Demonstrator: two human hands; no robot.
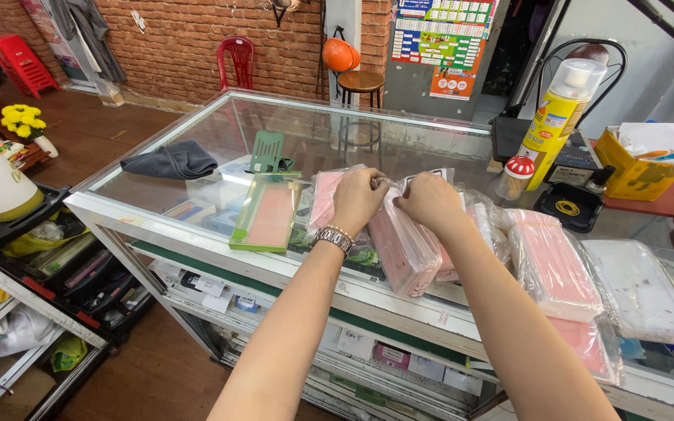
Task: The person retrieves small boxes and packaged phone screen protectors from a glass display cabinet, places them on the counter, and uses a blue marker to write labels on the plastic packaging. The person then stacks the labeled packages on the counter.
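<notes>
My left hand [358, 199] and my right hand [429, 201] are side by side over a glass counter [196, 140]. Both pinch the top of a clear plastic bag of pink flat packs [406, 251] that stands tilted on the glass. A bracelet sits on my left wrist. To the left of my hands a green-framed pink box [265, 214] lies flat. Another pink pack [323, 199] leans behind my left hand.
More bagged pink packs [555, 269] and a clear bag [641, 290] lie at the right. A yellow spray can [559, 117], a small red-capped jar [516, 177], a yellow box [633, 168], a green stand [268, 152] and a dark cloth [172, 161] rest on the counter. Shelves stand at left.
</notes>
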